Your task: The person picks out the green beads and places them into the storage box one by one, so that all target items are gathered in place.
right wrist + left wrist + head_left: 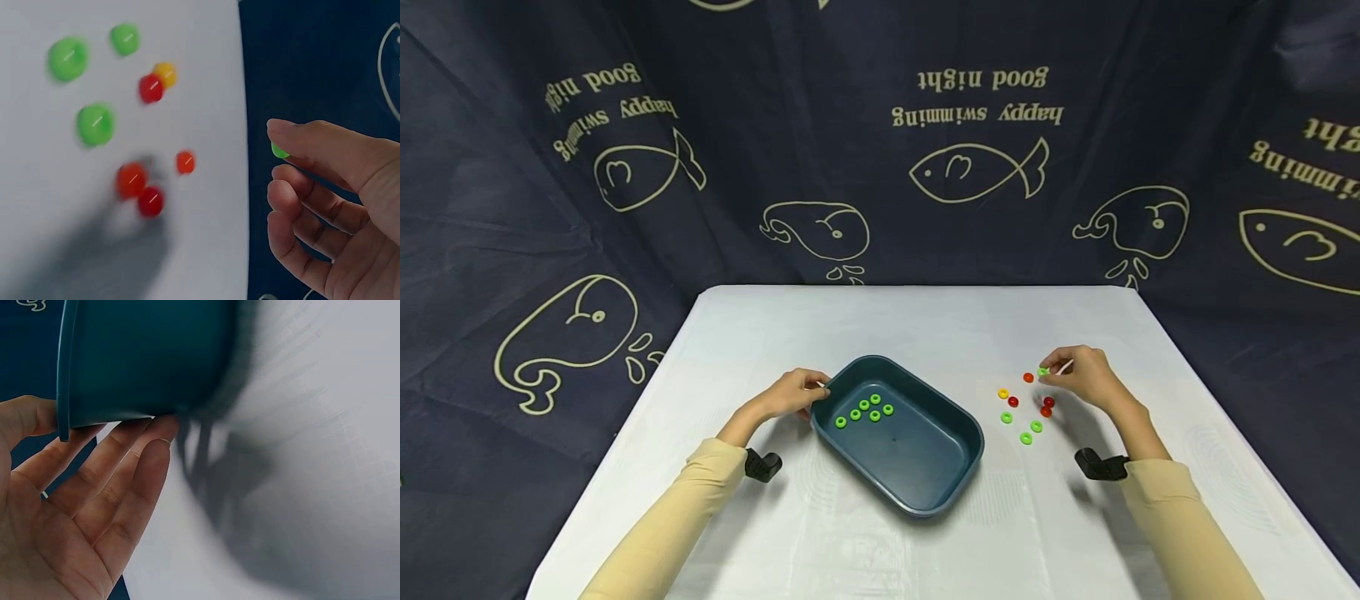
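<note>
The left hand (790, 393) holds the tray (910, 458) by its rim, the fingers half bent; inside lie six green rings (875, 416). The right hand (1084, 377), almost closed, pinches one more ring (1042, 372) above the table (760, 325), near loose red, green and yellow pieces (1013, 402).

Glossy small rings are sitting against smooth plastic and creased cloth.
The dark blue-green basin (898, 458) is looking like smooth moulded plastic with a soft satin sheen; the green rings (95, 129), red rings (150, 89) and yellow ring (167, 72) are glinting like glossy plastic. The white table cover (760, 329) is showing a smooth, faintly shiny face with finely ribbed patches, cloth or plastic being hard to tell. The navy curtain (730, 75) is creasing like matt fabric, and the beige sleeves (662, 521) are appearing as soft, matt cloth.
</note>
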Demonstrator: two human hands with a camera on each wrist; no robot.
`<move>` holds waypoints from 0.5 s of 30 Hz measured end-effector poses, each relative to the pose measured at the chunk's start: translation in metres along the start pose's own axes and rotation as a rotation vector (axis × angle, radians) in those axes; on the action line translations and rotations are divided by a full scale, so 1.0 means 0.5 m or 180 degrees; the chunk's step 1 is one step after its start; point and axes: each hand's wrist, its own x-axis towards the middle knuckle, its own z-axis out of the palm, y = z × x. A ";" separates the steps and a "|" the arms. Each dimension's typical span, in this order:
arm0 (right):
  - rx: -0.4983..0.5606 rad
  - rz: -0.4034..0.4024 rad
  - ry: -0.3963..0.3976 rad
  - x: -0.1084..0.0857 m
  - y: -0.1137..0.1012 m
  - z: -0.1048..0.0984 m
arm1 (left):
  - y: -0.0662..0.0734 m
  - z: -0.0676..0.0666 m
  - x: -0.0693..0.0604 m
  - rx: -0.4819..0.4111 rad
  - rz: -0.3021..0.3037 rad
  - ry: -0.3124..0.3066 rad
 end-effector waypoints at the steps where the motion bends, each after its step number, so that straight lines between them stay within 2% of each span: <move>1: 0.0003 -0.0016 -0.0002 0.007 -0.009 -0.001 | 0.000 0.000 0.000 0.0002 -0.0002 -0.0002; 15: 0.0188 -0.0353 -0.0054 0.091 -0.137 0.003 | -0.006 0.002 0.003 0.0017 -0.0026 -0.0006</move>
